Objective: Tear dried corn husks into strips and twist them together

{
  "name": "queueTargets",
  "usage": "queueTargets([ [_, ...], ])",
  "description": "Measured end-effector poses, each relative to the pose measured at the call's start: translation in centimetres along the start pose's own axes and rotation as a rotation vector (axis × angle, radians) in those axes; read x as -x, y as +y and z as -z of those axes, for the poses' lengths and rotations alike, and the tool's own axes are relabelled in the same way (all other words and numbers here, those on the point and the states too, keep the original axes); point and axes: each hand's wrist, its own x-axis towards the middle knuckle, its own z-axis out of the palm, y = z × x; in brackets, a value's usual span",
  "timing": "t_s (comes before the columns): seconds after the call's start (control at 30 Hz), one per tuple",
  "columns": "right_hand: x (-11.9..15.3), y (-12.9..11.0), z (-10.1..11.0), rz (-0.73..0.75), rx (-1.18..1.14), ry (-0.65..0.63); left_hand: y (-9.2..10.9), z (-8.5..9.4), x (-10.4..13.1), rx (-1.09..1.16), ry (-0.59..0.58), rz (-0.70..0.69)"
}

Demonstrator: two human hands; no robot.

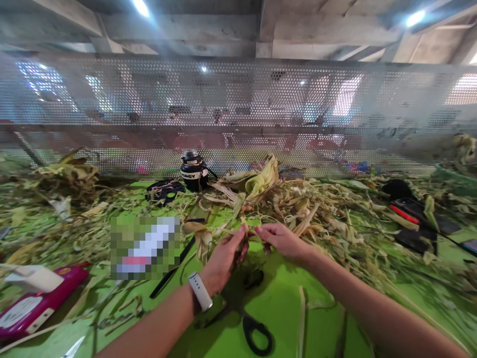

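My left hand [231, 248], with a white band [200, 292] on its wrist, is closed in a pinch on a thin strip of dried husk [244, 222]. Close on its right, my right hand [275, 235] pinches thumb against finger, apparently on the same strip; the fine end between the fingertips is hard to make out. Below both hands a pair of black-handled scissors [258, 336] lies on the green tabletop [286, 308]. Just left of my left hand a curled dry husk piece [203, 243] rests on the table.
Heaps of dry husk [328, 211] spread along the back and right. Behind stands a perforated metal screen [238, 109], with a black bottle [194, 171] before it. A magenta power strip [44, 303] with a white plug lies left. A red-and-black object [404, 214] lies right.
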Motion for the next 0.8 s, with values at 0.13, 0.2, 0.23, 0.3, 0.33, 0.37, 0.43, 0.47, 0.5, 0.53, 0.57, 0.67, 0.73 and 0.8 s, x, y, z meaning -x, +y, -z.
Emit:
queueTargets([
  [0.13,-0.2,0.1,0.2,0.066,0.101,0.097,0.3,-0.1,0.5,-0.192,0.012,-0.060],
  [0.2,-0.4,0.4,0.6,0.083,0.184,0.099,0.3,-0.1,0.7,-0.231,-0.005,-0.079],
  [0.23,-0.4,0.6,0.7,0.097,0.246,0.096,0.2,-0.1,0.7,-0.228,-0.019,-0.079],
  [0.3,-0.5,0.9,1.0,0.160,0.412,0.131,-0.1,0.0,0.6,-0.178,-0.050,-0.052],
  [0.33,-0.4,1.0,1.2,0.216,0.506,0.182,-0.1,0.0,0.5,-0.128,-0.069,-0.026],
  [0.37,-0.3,1.0,1.3,0.288,0.595,0.259,-0.2,0.1,0.4,-0.063,-0.084,0.007],
  [0.43,0.1,0.6,1.3,0.470,0.739,0.448,0.0,0.1,0.1,0.090,-0.090,0.070],
  [0.47,0.4,0.3,1.2,0.554,0.794,0.525,0.1,0.1,0.0,0.162,-0.080,0.084],
  [0.5,0.7,-0.1,1.0,0.617,0.841,0.570,0.2,0.0,-0.1,0.216,-0.060,0.081],
  [0.53,1.0,-0.4,0.7,0.652,0.882,0.576,0.2,0.0,-0.2,0.250,-0.034,0.060],
  [0.57,1.3,-0.7,0.3,0.657,0.919,0.542,0.2,0.0,-0.3,0.267,-0.012,0.019],
  [0.67,1.8,-1.0,-1.1,0.550,1.010,0.338,-0.4,0.0,-0.5,0.256,0.017,-0.140],
  [0.73,1.7,-0.7,-1.9,0.451,1.063,0.278,-1.0,0.0,-0.5,0.205,0.023,-0.196],
  [0.8,1.4,-0.3,-2.3,0.383,1.085,0.270,-1.2,0.0,-0.5,0.124,0.019,-0.213],
])
